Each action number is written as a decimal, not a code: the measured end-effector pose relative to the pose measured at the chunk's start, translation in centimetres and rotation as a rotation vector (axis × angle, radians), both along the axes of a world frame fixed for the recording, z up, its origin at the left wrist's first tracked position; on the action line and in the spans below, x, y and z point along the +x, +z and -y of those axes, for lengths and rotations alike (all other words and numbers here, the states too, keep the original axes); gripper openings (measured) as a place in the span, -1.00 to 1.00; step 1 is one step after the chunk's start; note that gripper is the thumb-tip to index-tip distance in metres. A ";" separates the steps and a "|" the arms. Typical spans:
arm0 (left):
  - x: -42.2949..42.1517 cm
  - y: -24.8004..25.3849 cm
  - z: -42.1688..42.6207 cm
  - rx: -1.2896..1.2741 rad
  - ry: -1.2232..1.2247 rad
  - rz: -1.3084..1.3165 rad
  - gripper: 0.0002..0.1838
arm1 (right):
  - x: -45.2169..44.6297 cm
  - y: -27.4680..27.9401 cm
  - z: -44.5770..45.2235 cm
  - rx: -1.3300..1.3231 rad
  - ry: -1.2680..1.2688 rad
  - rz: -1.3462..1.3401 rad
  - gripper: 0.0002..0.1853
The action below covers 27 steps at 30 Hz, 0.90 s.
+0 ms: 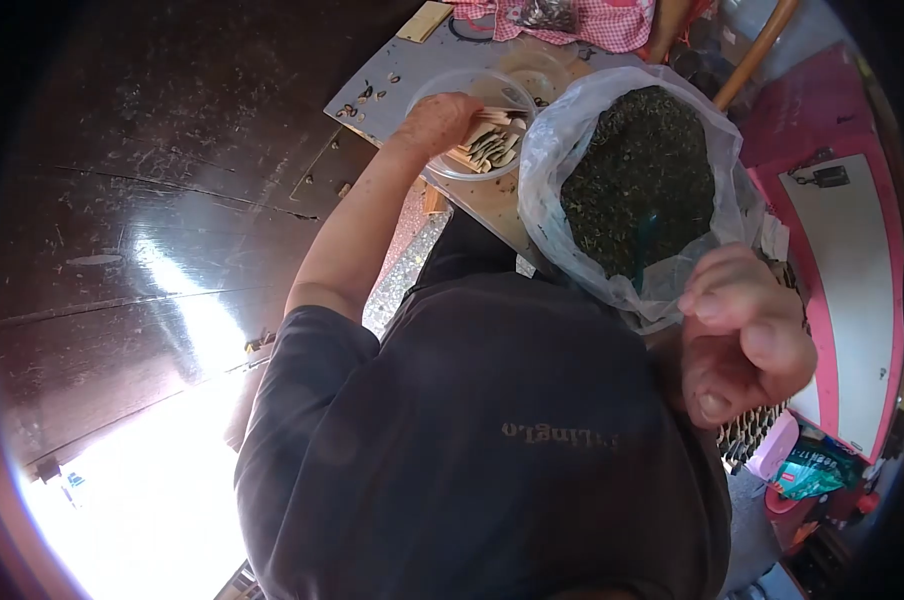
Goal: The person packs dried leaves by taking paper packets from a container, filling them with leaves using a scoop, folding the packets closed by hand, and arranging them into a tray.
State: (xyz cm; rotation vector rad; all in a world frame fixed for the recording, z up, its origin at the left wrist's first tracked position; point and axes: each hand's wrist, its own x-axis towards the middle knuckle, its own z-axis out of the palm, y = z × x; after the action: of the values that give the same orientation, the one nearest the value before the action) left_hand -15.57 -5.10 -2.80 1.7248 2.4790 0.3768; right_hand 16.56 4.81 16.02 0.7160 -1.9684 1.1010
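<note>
My left hand point(442, 122) reaches over the rim of a clear round plastic bowl point(421, 100). Its fingertips are hidden, so whatever they hold does not show. Beside them in the bowl lie pale flat strips and dark-striped pieces point(494, 145). My right hand point(744, 335) is raised close to the camera, palm side showing, at the lower right of a translucent plastic bag point(552, 190). Its fingers are loosely curled and the thumb is apart from them, with nothing visible between. Dark green dried leafy material point(642, 175) fills the open bag.
Bowl and bag rest on a small grey table point(392, 125) with scattered dark bits point(364, 92), a wooden block point(424, 21) and a red checked cloth point(612, 22). A pink-framed cabinet point(822, 190) stands right. A dark wooden surface point(152, 180) is left.
</note>
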 end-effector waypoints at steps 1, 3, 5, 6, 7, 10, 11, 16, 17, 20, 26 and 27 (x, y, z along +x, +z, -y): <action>-0.1 0.1 0.0 0.001 0.002 -0.002 -0.76 | -0.3 -0.5 -0.1 -0.003 -0.003 -0.024 -0.50; -0.3 0.2 0.0 0.024 0.061 -0.015 -0.79 | -0.9 -1.4 0.0 -0.003 -0.005 -0.051 -0.56; -0.5 0.3 0.2 -0.004 0.082 0.005 -0.80 | -1.6 -2.0 0.7 -0.035 -0.096 -0.083 -0.65; -0.6 0.6 0.3 -0.031 0.103 0.027 -0.80 | -2.0 -2.1 1.1 -0.057 -0.124 -0.081 -0.68; -0.6 0.9 0.5 -0.030 0.104 0.025 -0.80 | -2.2 -2.2 1.1 -0.055 -0.124 -0.083 -0.68; -0.7 1.2 1.5 0.076 0.073 0.058 -0.81 | -2.4 -2.5 1.4 -0.068 -0.139 -0.049 -0.71; -1.1 0.8 1.7 0.121 0.084 0.080 -0.81 | -2.4 -2.5 1.7 -0.089 -0.185 -0.012 -0.74; 0.0 3.6 3.4 0.317 0.111 0.017 -0.84 | -3.2 -4.1 2.0 -0.119 -0.470 0.135 -0.79; 0.7 4.9 3.6 0.415 0.122 0.035 -0.85 | -3.7 -4.6 1.9 -0.116 -0.475 0.128 -0.79; 3.4 8.0 3.6 0.546 0.101 0.076 -0.86 | -4.9 -5.7 1.1 -0.093 -0.643 0.127 -0.73; 8.0 8.9 1.2 0.416 0.035 0.751 -0.83 | -5.8 -6.0 0.0 -0.113 -0.799 0.137 -0.57; 8.4 8.2 0.7 0.470 -0.017 0.717 -0.82 | -5.8 -6.1 -0.1 -0.113 -0.819 0.125 -0.55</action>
State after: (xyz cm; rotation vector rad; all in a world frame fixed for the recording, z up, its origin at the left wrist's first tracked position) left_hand -7.13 -5.78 5.43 1.3694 1.9297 1.3816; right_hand 10.78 4.91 9.94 -0.2371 -1.9823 0.7364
